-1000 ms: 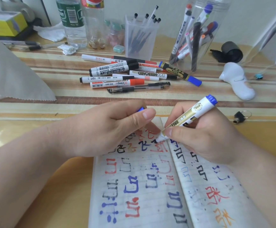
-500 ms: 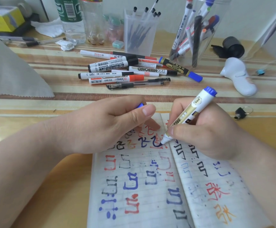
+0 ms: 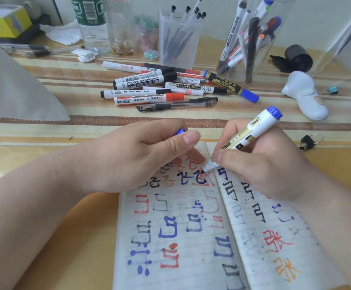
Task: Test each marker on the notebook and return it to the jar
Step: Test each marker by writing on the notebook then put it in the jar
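right hand gripped marker near tip, on notebook; seemingly light, stiff, slick. left hand, 9 o'clock, clutched cap.

1. Bright, soft daylight fills the scene — the pale wall at the back is nearly washed out.
2. A glossy sheen lies on the tabletop at left.
3. Shadows are faint and soft, darkest under the left hand on the notebook.
4. Wide-angle bending curves the edges; the top right corner looks smeared.
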